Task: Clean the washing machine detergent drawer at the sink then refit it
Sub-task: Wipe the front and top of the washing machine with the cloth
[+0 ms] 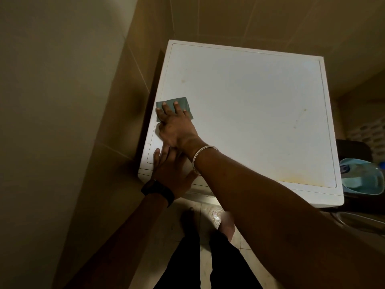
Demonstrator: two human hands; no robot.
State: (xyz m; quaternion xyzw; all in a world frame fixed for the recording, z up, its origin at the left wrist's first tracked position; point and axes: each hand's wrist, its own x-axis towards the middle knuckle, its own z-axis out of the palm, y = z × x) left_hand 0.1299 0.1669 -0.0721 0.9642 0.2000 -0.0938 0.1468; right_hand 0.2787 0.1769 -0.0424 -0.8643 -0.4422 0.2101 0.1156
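The right hand (pixel 177 128) lay flat, fingers straight and spread, pressing a green cloth (pixel 183 104) onto the top of the white washing machine (pixel 250 105) near its left edge; it held nothing in a curl, only bore down on the cloth. Just behind it, towards the person, the left hand (pixel 173 170) rested open on the front left corner of the lid, partly hidden under the right wrist with its bangle (pixel 203 152). The detergent drawer could not be made out: the panel below the left hand was in shadow, so whether it was refitted could not be told. Far to the right of the pressing hand stood a pale blue tub (pixel 362 176). The cloth sat close to the lid's edge, so a stroke further left could likely carry it into the gap beside the wall (pixel 116 105), and the floor (pixel 214 215) below looked wet, a slipping risk for bare feet.
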